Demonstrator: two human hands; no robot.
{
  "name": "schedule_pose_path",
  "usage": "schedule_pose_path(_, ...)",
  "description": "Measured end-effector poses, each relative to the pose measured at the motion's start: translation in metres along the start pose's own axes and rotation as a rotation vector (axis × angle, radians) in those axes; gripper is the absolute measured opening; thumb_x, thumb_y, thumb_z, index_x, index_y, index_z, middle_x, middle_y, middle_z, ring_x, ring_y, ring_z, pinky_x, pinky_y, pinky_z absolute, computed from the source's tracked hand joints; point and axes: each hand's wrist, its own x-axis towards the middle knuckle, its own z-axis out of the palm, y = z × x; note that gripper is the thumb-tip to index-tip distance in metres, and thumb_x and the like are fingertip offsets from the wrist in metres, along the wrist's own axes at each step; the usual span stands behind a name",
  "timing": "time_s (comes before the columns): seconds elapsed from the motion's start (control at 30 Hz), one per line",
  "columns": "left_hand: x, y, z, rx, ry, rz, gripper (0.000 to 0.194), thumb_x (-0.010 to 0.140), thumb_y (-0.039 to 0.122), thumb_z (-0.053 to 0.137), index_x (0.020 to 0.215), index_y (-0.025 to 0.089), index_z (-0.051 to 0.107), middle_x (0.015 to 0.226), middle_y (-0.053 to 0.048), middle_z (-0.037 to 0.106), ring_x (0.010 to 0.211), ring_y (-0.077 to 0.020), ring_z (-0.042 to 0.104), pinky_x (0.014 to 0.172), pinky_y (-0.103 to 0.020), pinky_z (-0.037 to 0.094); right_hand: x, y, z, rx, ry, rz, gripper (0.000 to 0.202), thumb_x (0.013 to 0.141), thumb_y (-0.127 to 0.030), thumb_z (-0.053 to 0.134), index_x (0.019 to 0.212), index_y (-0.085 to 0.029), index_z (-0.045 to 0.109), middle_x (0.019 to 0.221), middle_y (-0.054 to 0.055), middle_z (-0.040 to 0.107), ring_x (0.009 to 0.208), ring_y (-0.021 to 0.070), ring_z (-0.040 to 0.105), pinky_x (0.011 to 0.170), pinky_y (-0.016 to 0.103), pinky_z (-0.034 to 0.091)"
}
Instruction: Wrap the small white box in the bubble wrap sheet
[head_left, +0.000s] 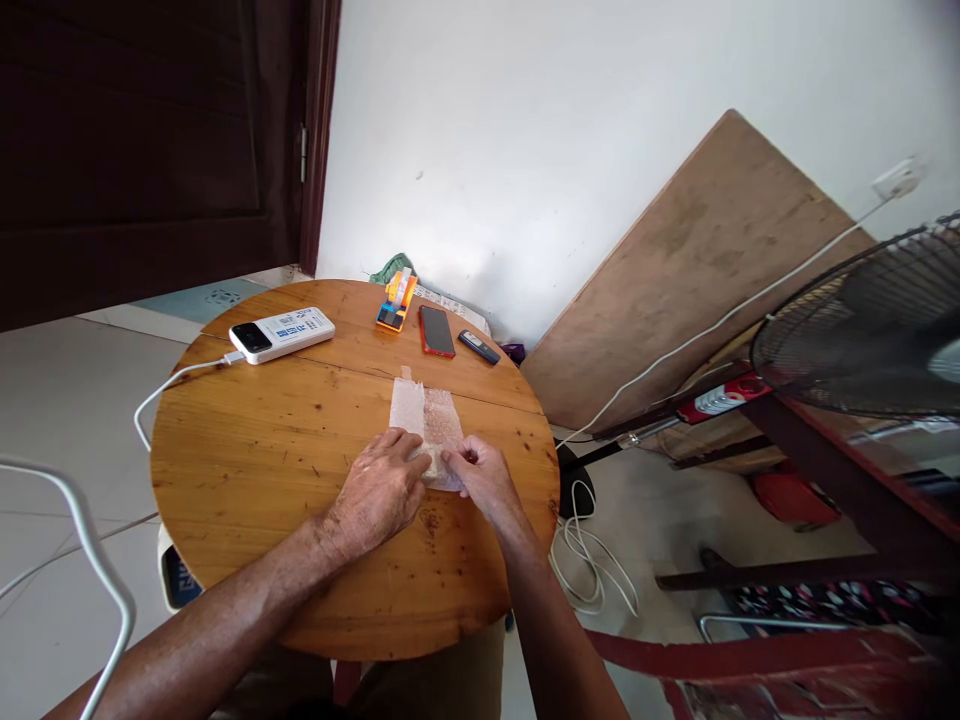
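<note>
A sheet of bubble wrap (442, 412) lies flat on the round wooden table (262, 450), its near end bunched or folded over. My left hand (386, 475) presses its curled fingers on the left side of that near end. On the right corner, my right hand (484, 475) pinches the wrap between thumb and fingers. A small strip of tape (406, 372) sticks out at the wrap's far edge. Whether anything lies inside the fold is hidden by my fingers.
Toward the table's far side are an orange tape dispenser (396, 302), a red-edged smartphone (436, 331) and a small dark phone (478, 347). A white power bank (281, 333) with a cable sits at the left. A fan (862, 310) stands at the right.
</note>
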Motion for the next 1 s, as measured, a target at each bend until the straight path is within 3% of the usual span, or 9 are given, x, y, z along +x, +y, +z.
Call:
schedule_pose_path(0.2,0.001,0.0,0.0,0.005,-0.012,-0.003,0.023,0.082,0.007,0.051,0.096,0.02,0.065,0.112,-0.008,0.062,0.111,-0.0264,0.051,0.098,-0.042,0.048,-0.011,-0.01,0.01,-0.214,0.193,-0.225,0.013,0.078,-0.034,0.058,0.073,-0.023,0.052,0.062,-0.003,0.055,0.058,0.0131,0.048,0.054,0.024,0.036)
schedule_pose_path(0.33,0.001,0.0,0.001,-0.01,-0.012,0.006,0.024,0.082,0.008,0.051,0.098,0.02,0.065,0.112,-0.009,0.062,0.111,-0.0268,0.049,0.099,-0.043,0.047,-0.011,-0.012,0.012,-0.051,0.153,-0.233,0.018,0.081,-0.037,0.058,0.091,-0.023,0.055,0.073,-0.001,0.062,0.063,0.0147,0.055,0.058,0.025,0.042)
schedule_pose_path(0.53,0.0,-0.003,0.004,-0.023,0.049,-0.025,0.035,0.081,0.009,0.054,0.111,0.022,0.065,0.124,-0.01,0.055,0.111,-0.0277,0.048,0.094,-0.044,0.048,-0.007,-0.017,0.021,0.133,0.104,-0.215,0.03,0.077,-0.037,0.063,0.102,-0.02,0.06,0.073,0.0,0.064,0.064,0.0157,0.058,0.061,0.026,0.046)
schedule_pose_path(0.73,0.001,-0.005,0.005,-0.041,0.013,-0.03,0.025,0.084,0.009,0.053,0.1,0.022,0.068,0.1,-0.006,0.059,0.096,-0.0234,0.05,0.085,-0.036,0.05,-0.009,-0.019,0.022,0.165,0.054,-0.214,0.046,0.078,-0.034,0.062,0.121,-0.018,0.058,0.077,0.001,0.066,0.068,0.0155,0.06,0.063,0.026,0.048)
schedule_pose_path(1.0,0.001,-0.004,0.002,-0.065,0.043,-0.072,0.013,0.092,0.015,0.051,0.087,0.019,0.063,0.091,-0.005,0.061,0.092,-0.0199,0.055,0.083,-0.031,0.05,-0.023,-0.029,0.01,0.318,-0.105,-0.097,0.054,0.079,-0.035,0.06,0.13,-0.019,0.052,0.092,0.005,0.071,0.058,0.0118,0.057,0.052,0.025,0.046)
